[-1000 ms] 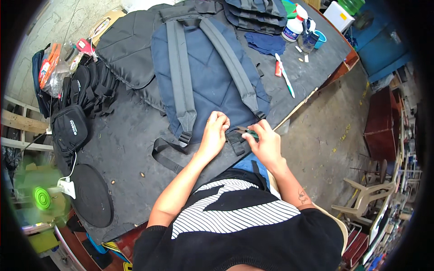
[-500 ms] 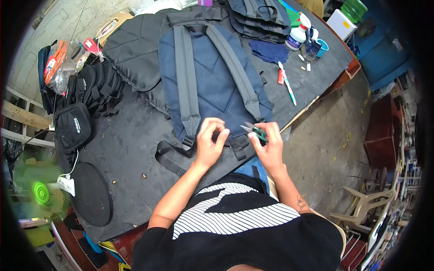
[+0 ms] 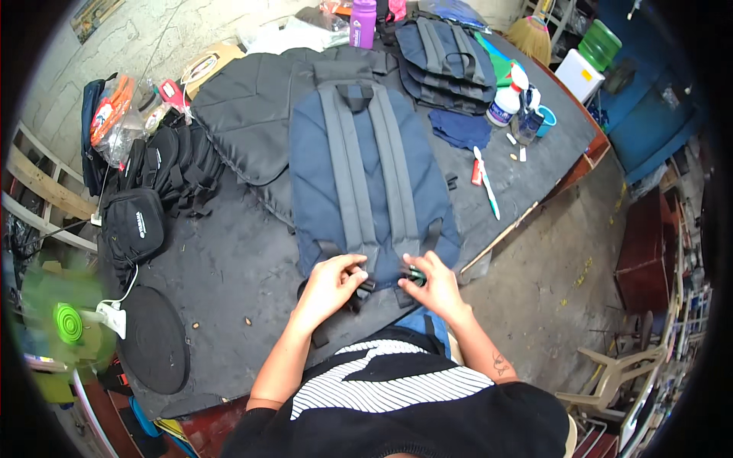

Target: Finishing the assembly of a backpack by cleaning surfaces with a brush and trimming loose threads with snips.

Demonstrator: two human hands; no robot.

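A navy backpack (image 3: 317,191) lies on the table with its back panel up and its two grey shoulder straps (image 3: 347,168) running toward me. My left hand (image 3: 328,290) is closed at the lower end of the left strap, pinching black webbing beside a dark buckle (image 3: 366,285). Near the lower end of the right strap, my right hand (image 3: 435,290) is closed round green-handled thread snips (image 3: 414,272). Their blades are blurred and partly hidden by the fingers. Both hands are close together over the backpack's bottom edge.
Black padded pieces (image 3: 244,107) lie left of the backpack, with small black bags (image 3: 134,221) beyond. Stacked backpacks (image 3: 447,65), navy cloth (image 3: 460,128), a spray bottle (image 3: 504,103) and a toothbrush (image 3: 489,187) occupy the right side. A small fan (image 3: 69,322) stands at the left edge.
Both hands have come down nearer to me. The shoulder straps now lie closer together. My left hand has taken hold of the strap's webbing; the snips remain in my right hand.
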